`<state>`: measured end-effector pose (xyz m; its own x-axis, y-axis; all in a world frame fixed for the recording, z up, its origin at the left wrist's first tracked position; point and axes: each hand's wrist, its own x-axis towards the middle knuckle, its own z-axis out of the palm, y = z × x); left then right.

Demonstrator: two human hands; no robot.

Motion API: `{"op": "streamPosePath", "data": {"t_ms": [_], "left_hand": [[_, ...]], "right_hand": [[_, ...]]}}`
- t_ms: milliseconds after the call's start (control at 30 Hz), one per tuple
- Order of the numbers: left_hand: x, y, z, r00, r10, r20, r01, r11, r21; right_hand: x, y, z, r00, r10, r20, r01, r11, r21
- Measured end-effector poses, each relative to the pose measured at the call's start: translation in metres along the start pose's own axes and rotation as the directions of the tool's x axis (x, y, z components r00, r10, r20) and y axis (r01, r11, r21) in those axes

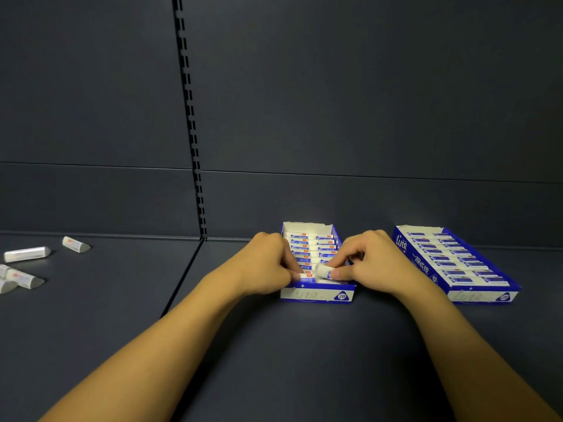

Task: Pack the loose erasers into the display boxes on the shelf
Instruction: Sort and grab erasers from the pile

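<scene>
Step in hand: the person was seating one eraser into the near end of the middle display box on the shelf.
Right hand: its grip was pinched on that eraser, thumb at the near side, fingers curled over the far side.
Left hand: its grip was curled, fingertips pressing on the packed erasers at the box's near left corner; whether it pinched one could not be told.
Key relation: the held eraser lay tilted above the near right slot, its long axis running roughly left to right like the packed rows; the gap sat directly under the right hand, which was the nearer one.
Second box: to the right, well apart, apparently full.
Loose erasers: far left on the shelf, nearer the left hand.
Hidden: the slot itself was covered by fingers; the leftmost loose erasers were cut off by the frame edge; the print was too small to read.
</scene>
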<state>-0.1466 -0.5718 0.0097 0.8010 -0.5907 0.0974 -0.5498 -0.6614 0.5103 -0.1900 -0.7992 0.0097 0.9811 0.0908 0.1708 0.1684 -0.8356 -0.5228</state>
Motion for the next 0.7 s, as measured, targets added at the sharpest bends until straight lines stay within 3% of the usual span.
{"op": "streamPosePath", "data": {"t_ms": [133, 300, 700], "left_hand": [[-0.001, -0.002, -0.005, 1.0, -0.003, 0.029, 0.003, 1.0, 0.012], [-0.001, -0.002, -0.014, 0.997, -0.058, 0.057, 0.063, 0.994, -0.089], [0.009, 0.005, -0.016, 0.986, -0.048, 0.157, 0.045, 0.999, 0.021]], "right_hand": [[-0.002, 0.0, -0.003, 0.999, -0.005, 0.042, 0.004, 1.0, 0.028], [-0.001, 0.0, -0.002, 0.996, -0.014, 0.092, 0.012, 1.0, 0.014], [0.002, -0.007, -0.007, 0.976, 0.047, 0.211, -0.056, 0.998, 0.038]]}}
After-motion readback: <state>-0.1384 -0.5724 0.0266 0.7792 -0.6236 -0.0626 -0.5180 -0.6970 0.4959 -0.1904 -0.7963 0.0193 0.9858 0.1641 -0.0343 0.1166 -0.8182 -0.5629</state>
